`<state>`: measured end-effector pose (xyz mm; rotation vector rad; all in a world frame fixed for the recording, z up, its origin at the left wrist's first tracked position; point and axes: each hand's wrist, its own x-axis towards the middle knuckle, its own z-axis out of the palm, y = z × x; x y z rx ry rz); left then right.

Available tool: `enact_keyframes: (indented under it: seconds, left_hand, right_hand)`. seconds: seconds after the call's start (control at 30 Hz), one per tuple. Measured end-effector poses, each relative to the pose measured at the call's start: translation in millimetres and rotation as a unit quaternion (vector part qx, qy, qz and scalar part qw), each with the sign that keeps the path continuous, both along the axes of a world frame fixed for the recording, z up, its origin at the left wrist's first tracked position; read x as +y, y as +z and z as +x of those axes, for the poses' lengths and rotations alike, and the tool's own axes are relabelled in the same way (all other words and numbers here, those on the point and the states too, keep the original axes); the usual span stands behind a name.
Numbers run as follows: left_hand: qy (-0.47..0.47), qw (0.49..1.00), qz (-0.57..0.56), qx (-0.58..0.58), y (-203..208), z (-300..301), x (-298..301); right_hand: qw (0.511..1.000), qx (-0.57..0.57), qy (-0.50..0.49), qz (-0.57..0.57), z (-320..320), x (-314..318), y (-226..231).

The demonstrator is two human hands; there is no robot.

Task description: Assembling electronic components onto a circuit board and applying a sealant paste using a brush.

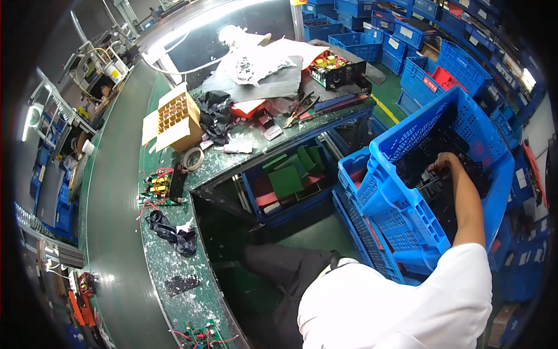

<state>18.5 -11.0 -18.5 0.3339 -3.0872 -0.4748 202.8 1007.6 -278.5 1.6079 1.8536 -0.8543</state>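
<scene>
My right arm reaches down into a large blue plastic crate [401,212] on the right, its side walls full of small holes. Deep inside, my right hand [444,163] is closed, its curled fingers among black perforated parts [430,142]. A grey metallic piece [429,185] lies just below the fingers. What the fingers hold, if anything, I cannot make out. My left hand is not in view.
A green workbench holds a divided cardboard box [174,119], a tape roll [193,158], pliers [302,109], black plastic bags [215,116] and circuit boards [160,185]. A conveyor belt [119,232] runs along the left. Beneath the bench sits a bin of green boards [285,180]. More blue crates [357,45] stand behind.
</scene>
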Motion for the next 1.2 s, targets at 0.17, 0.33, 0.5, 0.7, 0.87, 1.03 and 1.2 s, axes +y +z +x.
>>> enact_keyframes:
  seconds: [0.17,0.33,0.5,0.7,0.87,1.03,1.2]
  left_hand:
    - [0.059,0.984,0.153,-0.074,-82.8,-44.7,-50.2]
    - [-0.036,0.988,0.144,0.046,-43.6,-14.1,-35.7]
    - [0.054,0.987,0.154,0.01,-47.8,-36.3,-9.9]
    - [0.019,0.996,0.085,0.036,-45.1,-13.2,-15.1]
    - [-0.05,0.998,0.045,0.011,-43.4,-23.3,5.1]
    - [-0.084,0.995,-0.035,0.051,6.7,-5.5,23.5]
    - [-0.078,0.989,-0.042,0.116,-1.8,-17.5,-3.7]
  right_hand:
    - [0.985,0.124,0.11,-0.052,68.3,41.5,91.9]
    - [0.903,-0.126,0.387,0.139,-10.9,9.1,48.5]
    - [0.886,-0.065,0.426,0.169,-41.6,13.9,26.0]
    - [0.971,-0.008,0.233,0.052,-68.9,2.2,56.1]
    - [0.998,0.048,-0.014,-0.038,-2.2,0.4,90.8]
    - [0.98,0.09,-0.159,-0.083,26.0,-13.3,121.0]
    - [0.995,0.08,-0.047,-0.023,55.1,76.9,256.3]
